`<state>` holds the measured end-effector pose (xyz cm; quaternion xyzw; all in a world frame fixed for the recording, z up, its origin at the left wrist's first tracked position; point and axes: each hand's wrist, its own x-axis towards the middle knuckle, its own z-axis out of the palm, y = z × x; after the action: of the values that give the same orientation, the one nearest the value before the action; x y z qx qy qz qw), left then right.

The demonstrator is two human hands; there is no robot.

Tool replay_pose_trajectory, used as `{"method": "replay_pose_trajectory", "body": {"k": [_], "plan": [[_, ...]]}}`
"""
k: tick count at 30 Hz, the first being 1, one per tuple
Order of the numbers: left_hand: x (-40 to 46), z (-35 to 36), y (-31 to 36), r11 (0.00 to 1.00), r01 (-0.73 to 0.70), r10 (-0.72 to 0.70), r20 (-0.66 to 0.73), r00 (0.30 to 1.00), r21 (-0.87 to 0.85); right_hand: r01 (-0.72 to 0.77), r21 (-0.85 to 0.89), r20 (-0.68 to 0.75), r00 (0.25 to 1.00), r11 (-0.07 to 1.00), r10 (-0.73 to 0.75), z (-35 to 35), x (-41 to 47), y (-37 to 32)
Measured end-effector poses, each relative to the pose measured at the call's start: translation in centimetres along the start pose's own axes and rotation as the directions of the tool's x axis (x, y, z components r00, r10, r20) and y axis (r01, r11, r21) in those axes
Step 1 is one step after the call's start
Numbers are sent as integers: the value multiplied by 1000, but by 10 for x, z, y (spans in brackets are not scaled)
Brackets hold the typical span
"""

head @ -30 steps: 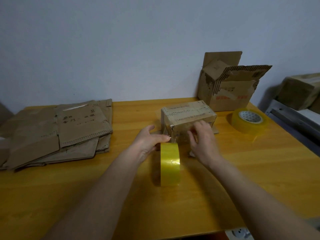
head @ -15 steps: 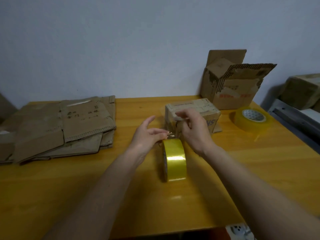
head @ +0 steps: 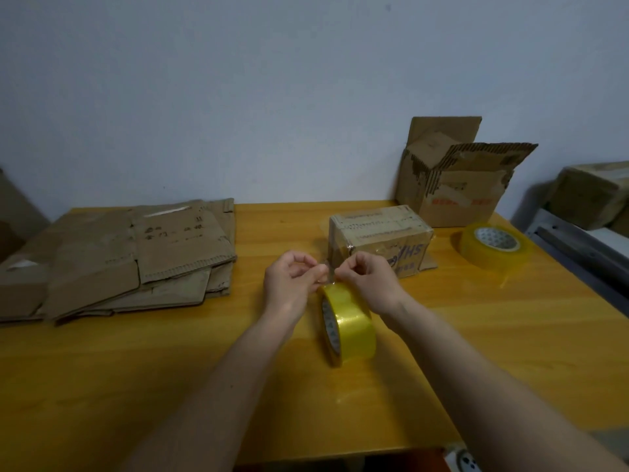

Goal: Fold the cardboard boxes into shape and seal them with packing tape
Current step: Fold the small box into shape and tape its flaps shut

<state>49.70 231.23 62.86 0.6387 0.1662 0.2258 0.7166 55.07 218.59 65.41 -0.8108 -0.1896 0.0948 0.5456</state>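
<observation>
Grip, left: your left hand (head: 292, 279) has its fingers curled, pinching the clear tape strip (head: 326, 271).
Grip, right: your right hand (head: 369, 278) pinches the same strip, just beside the left.
Tape roll (head: 348, 323): stands on edge on the desk (head: 238, 386), directly below both grips, axis running left-right.
Sealed box (head: 380, 237): just beyond the grips, long axis left-right; the strip appears to run to its near corner.
Key relation: strip stretched between roll and box; both hands equally near.
Next move, judged: tear the strip.
</observation>
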Motion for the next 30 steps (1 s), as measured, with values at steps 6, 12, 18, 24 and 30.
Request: {"method": "replay_pose_trajectory", "body": {"k": [6,12,18,24,30], "plan": [[-6,-6,6,991,-39,28,91,995,130,103,-46,1,995,994,-103,-2,-13,-1],[-11,-9,17,851,-144,98,118,988,505,191,-110,9,982,975,-191,-2,-20,0],[-16,-10,16,914,-58,22,93,995,402,177,-113,8,984,978,-177,-3,-22,1],[-19,8,20,930,-42,28,45,999,366,-113,-175,174,974,978,144,-19,-30,2],[-25,65,30,957,-62,40,85,996,284,-66,-28,77,995,997,68,-72,-46,7]]}}
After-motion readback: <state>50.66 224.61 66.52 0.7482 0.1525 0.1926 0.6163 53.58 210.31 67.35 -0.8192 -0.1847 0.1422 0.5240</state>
